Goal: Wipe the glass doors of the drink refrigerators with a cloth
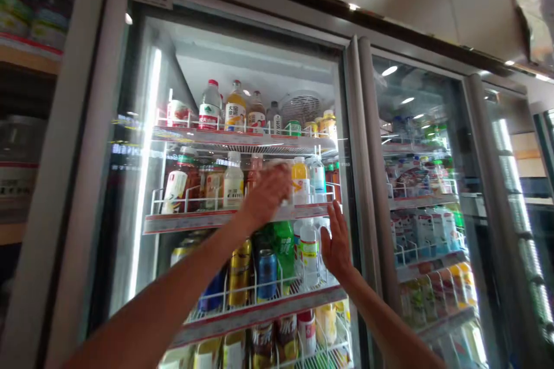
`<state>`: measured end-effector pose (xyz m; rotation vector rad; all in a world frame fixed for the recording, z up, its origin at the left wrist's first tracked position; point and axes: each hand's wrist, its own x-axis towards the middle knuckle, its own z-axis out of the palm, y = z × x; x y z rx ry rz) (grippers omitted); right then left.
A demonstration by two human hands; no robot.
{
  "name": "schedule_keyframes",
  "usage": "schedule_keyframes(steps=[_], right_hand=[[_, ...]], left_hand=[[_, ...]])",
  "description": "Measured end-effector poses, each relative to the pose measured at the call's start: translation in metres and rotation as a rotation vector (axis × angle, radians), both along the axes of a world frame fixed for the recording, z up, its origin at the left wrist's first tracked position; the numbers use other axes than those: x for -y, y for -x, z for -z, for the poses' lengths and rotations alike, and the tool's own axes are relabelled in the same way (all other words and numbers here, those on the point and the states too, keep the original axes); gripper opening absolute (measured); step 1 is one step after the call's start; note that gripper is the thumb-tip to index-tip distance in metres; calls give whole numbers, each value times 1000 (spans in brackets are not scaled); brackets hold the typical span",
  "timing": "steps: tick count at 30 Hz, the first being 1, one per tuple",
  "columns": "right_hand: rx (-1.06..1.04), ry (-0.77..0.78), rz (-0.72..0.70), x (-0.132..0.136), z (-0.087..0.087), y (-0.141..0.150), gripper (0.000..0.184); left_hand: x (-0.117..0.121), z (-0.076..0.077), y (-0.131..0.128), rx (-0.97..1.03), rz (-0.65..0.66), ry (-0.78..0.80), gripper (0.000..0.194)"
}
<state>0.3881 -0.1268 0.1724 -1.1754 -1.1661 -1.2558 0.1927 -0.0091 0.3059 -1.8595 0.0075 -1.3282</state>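
Note:
My left hand (270, 190) is raised to the glass door (259, 52) of a drinks fridge, in front of the second shelf. Motion smears its fingers, and a pale blurred patch shows around them; whether it holds anything is unclear. Lower and to the right, my right hand (336, 242) is held up at the glass near the door's right side, fingers stretched out and nothing in it. Behind the left hand stand bottles, among them an orange juice bottle (300, 176) and a white-capped bottle (234, 181). A clear bottle (309, 248) is seen beside the right hand.
A vertical door handle (367, 184) runs just right of my right hand. Further right is a second fridge door (415, 92) with stocked shelves. At the left, a dark shelf unit (30, 60) holds bottles. Cans (240, 274) fill the third shelf.

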Motion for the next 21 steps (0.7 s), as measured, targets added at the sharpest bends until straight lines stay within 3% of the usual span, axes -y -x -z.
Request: schedule_keyframes(steps=[3,5,6,9,11,13,15,17,19,21], right_hand=[[-36,-49,2,-1,0,11,54],[-56,-53,9,-4,6,23,53],[-56,-40,14,-7,10,31,53],[-23,13,24,-19,19,60,53],[-4,27,23,-23,21,74,54],[-1,28,23,-21,20,79,54],[-13,19,44,-12,19,77,53],[-25,11,87,2,19,74,52],[-28,13,126,12,17,77,52],[-8,27,132,14,11,85,52]], left_hand=[[-32,-26,93,298,-19,114,36],[-41,-23,115,463,-11,156,40],[-39,-12,108,482,-5,154,41],[-23,39,54,293,8,57,38],[-19,56,39,15,16,-99,37],[-27,41,65,-40,-29,-115,35],[-43,7,114,191,-79,7,31],[-60,-21,148,382,-23,97,37],[-66,-22,139,449,20,207,44],[-55,8,96,293,88,230,44]])
